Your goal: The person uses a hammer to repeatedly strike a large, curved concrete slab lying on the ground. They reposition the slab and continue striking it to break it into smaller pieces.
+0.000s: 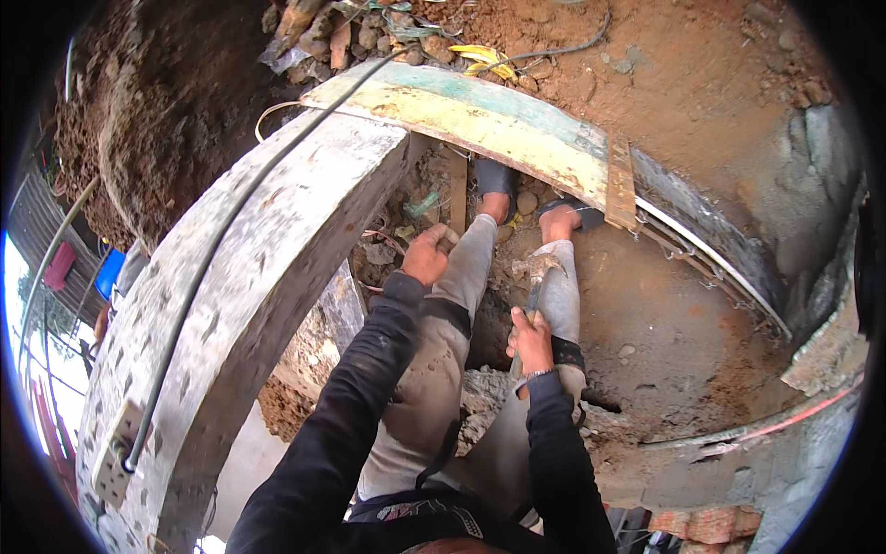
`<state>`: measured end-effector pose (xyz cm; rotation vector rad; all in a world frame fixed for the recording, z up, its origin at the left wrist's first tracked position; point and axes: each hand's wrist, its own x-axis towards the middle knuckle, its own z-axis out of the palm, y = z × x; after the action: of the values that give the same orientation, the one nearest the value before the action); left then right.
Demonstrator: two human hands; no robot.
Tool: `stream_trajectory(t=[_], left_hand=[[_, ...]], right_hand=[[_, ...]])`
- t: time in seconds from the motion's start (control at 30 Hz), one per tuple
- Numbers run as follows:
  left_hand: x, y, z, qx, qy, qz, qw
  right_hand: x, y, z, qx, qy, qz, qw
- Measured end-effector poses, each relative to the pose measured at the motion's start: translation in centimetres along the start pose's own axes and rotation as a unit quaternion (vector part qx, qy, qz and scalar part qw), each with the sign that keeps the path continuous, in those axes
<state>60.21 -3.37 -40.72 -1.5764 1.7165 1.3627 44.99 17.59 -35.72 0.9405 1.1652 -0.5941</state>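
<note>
My right hand (531, 343) grips the handle of a claw hammer (538, 270), whose dirty metal head rests over or just above my right shin. My left hand (427, 255) is beside my left knee, its fingers curled in; whether something small is between them cannot be told. Beyond my hands, a painted board (484, 118) in yellow and pale green stands along the far side of the pit, above my feet. A short wooden cleat (620, 181) lies across its right end. Near my left hand a narrow wooden strip (458, 194) stands by my foot.
A thick concrete beam (277, 228) runs along my left, with a black cable (228, 228) and a socket strip (118, 453) on it. Stones (367, 34) and a yellow peel-like scrap (484, 59) lie beyond the board. Wet soil (664, 311) and a wire-tied form edge (713, 263) are at right.
</note>
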Motion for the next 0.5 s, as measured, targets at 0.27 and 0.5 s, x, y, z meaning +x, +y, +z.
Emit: stream_trajectory(t=[0.27,0.5], left_hand=[[1.5,9.1,-2.1,-0.098,0.15,0.02,0.984],[9.4,24.4,-1.4,0.039,0.183,0.248,0.951]], right_hand=[[-1.4,-1.7,-4.8,0.12,-0.06,-0.012,0.991],[-8.1,-5.5,-10.4,0.201,-0.05,-0.051,0.977]])
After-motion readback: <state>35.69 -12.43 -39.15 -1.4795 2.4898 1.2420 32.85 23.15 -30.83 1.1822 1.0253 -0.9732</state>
